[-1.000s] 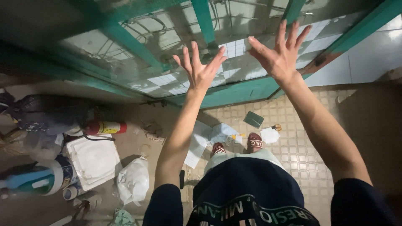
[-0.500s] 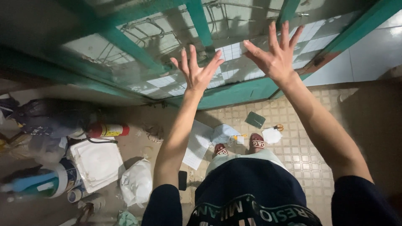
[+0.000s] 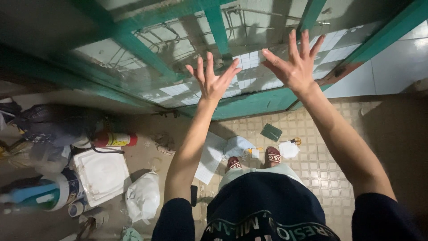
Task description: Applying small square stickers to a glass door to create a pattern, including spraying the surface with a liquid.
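1. Head view, looking straight down: both arms are stretched out toward a green-framed glass door point(image 3: 232, 85) that fills the top of the frame, roughly 10 to 2 o'clock.
2. Left hand point(image 3: 213, 80) sits near 12 o'clock, palm facing the glass, fingers spread wide and holding nothing. Can't tell if the fingertips actually touch the pane or just hover at it.
3. Right hand point(image 3: 296, 67) is at about 1 o'clock, just beside the left one. Same deal: fingers fanned out, nothing held, contact with the glass unclear.
4. The pane shows reflections of white tiles and some wire racking.
5. Down at 6 o'clock you see the person's dark top and two sandalled feet point(image 3: 254, 159) on a beige tiled floor point(image 3: 330, 160).
6. By the feet: a sheet of grid paper point(image 3: 209, 157), a small green pad point(image 3: 271, 132) and a white scrap point(image 3: 288, 149).
7. Over at 8 to 9 o'clock there's clutter: a red and yellow canister point(image 3: 113, 139), a white square lid point(image 3: 101, 175) and a white plastic bag point(image 3: 142, 196).
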